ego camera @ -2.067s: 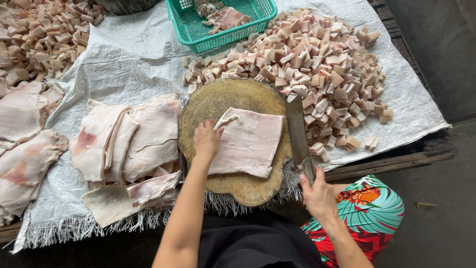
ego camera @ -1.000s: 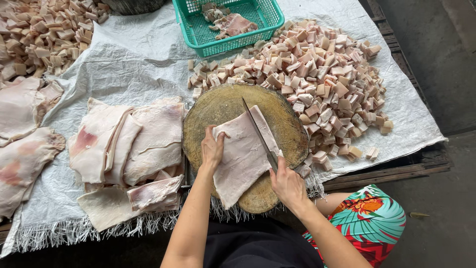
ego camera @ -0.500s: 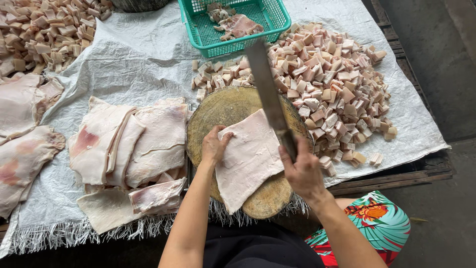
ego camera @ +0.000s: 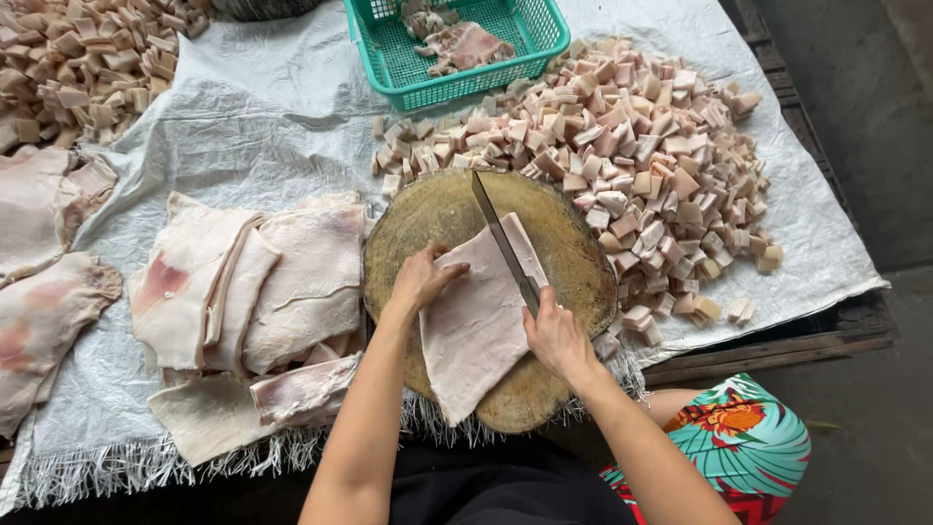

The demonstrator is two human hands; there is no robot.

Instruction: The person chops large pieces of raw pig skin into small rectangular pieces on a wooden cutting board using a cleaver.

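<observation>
Basket [ego camera: 389,58]: green, 12 o'clock, few meat scraps inside.
Block [ego camera: 583,243]: round wood, centre; pork skin slab [ego camera: 476,331] on it.
L hand [ego camera: 423,277]: fingers spread, pressing slab.
R hand [ego camera: 554,335]: fingers clamped on cleaver [ego camera: 501,238], blade in slab.
Cubes [ego camera: 641,146]: heap at 2 o'clock.

No packages, labels, signs or screens show anywhere in the view.
</observation>
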